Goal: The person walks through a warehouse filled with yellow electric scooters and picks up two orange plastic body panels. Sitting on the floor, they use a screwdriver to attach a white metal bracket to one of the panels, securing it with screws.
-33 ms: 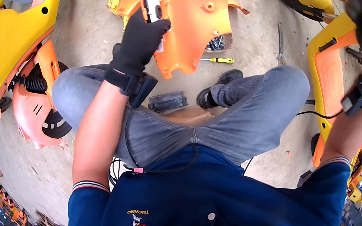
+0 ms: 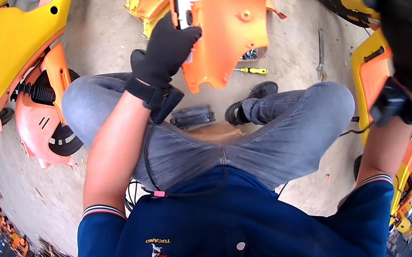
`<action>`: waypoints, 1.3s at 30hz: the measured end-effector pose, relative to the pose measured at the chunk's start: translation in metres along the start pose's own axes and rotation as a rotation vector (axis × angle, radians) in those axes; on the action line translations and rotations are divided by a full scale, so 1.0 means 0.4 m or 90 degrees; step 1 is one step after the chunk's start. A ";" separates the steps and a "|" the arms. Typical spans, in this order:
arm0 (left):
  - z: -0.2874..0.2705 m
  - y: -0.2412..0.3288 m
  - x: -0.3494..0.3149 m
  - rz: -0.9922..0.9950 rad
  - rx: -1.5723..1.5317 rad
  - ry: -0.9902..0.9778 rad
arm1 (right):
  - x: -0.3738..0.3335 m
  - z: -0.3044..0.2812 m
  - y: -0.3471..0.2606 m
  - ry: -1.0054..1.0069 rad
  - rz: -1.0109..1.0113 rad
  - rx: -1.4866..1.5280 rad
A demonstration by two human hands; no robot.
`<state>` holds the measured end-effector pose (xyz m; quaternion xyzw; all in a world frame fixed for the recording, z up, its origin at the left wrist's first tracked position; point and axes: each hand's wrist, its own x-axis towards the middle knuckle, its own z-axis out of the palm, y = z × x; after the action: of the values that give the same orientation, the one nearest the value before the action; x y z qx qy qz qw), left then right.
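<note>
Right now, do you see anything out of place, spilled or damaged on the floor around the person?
Nothing looks clearly spilled or broken. Slightly out of place, perhaps, are the yellow-handled screwdriver beside the orange panel and the wrench farther right: both lie loose on the floor, where a foot could catch them.

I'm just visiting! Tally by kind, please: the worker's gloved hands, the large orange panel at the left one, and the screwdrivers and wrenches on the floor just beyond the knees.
Gloved hands: 2 (left hand, right hand)
Large panel: 1 (orange panel)
Screwdrivers: 1 (yellow-handled screwdriver)
Wrenches: 1 (metal wrench)
Total: 5
</note>
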<state>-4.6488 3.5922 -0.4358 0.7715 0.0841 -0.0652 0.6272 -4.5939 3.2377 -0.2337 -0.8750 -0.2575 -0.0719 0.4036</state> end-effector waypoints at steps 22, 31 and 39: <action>0.078 -0.013 -0.033 0.020 0.120 -0.086 | -0.059 0.585 0.118 -0.089 0.388 0.549; 0.090 -0.014 -0.039 0.046 0.129 -0.088 | -0.058 0.602 0.133 -0.064 0.387 0.488; 0.092 -0.019 -0.045 0.057 0.092 -0.100 | -0.066 0.622 0.128 -0.037 0.378 0.449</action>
<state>-4.6677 3.5569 -0.4469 0.8103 -0.0049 -0.1033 0.5769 -4.6108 3.3846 -0.4421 -0.7220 -0.0158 0.1631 0.6723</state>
